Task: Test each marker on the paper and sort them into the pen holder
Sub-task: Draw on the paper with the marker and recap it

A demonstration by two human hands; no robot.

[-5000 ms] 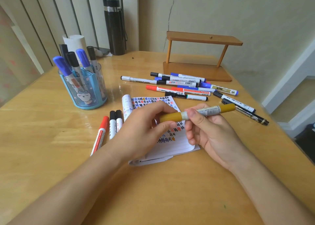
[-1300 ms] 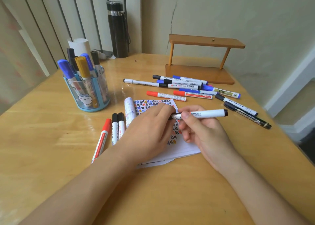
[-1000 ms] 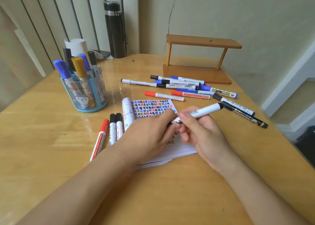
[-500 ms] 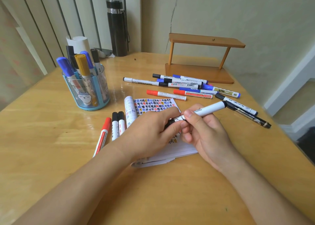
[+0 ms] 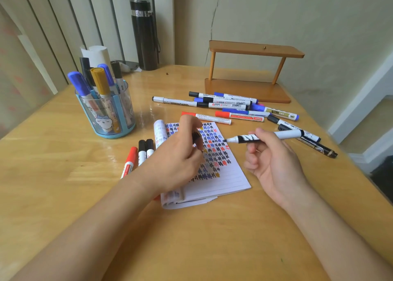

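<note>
My right hand (image 5: 274,163) holds a white marker (image 5: 282,135) with a black label, uncapped, its dark tip pointing left above the notepad (image 5: 221,174). My left hand (image 5: 176,161) pinches the black cap (image 5: 196,136) over the pad's left side. The pad's open page is covered with small red, blue, black and gold marks. The blue clear pen holder (image 5: 106,112) stands at the left with several markers in it, one of them gold. A pile of loose markers (image 5: 229,106) lies beyond the pad.
Three markers (image 5: 140,153), one red and two black-capped, lie left of the pad. More markers (image 5: 306,138) lie to the right. A wooden two-tier stand (image 5: 248,72) stands by the wall, a black flask (image 5: 144,33) at the back, a white paper roll (image 5: 95,53) behind the holder.
The gold marker went into the holder and a white marker was picked up. The cap has come off: my left hand moved left with it and my right hand moved right with the marker.
</note>
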